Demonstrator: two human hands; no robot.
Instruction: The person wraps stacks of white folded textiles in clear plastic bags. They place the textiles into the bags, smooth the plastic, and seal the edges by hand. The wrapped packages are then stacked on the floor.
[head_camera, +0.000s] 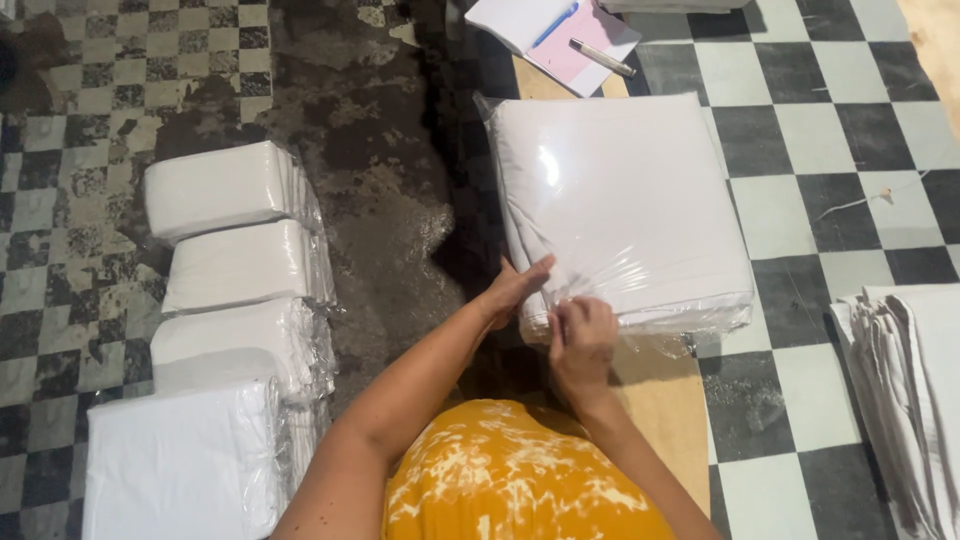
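A square stack of white folded cloth wrapped in clear plastic (625, 205) lies on a wooden board (665, 405) on the chequered floor. My left hand (515, 288) rests flat against the packet's near left corner, fingers spread. My right hand (582, 335) pinches the loose plastic at the packet's near edge, fingers curled on the film. Below the hands is my orange and white patterned top.
Several wrapped white packets (235, 265) lie in a row on the floor at left. A pile of unwrapped folded white cloth (915, 390) sits at right. Papers with a blue pen and a marker (565, 35) lie beyond the packet.
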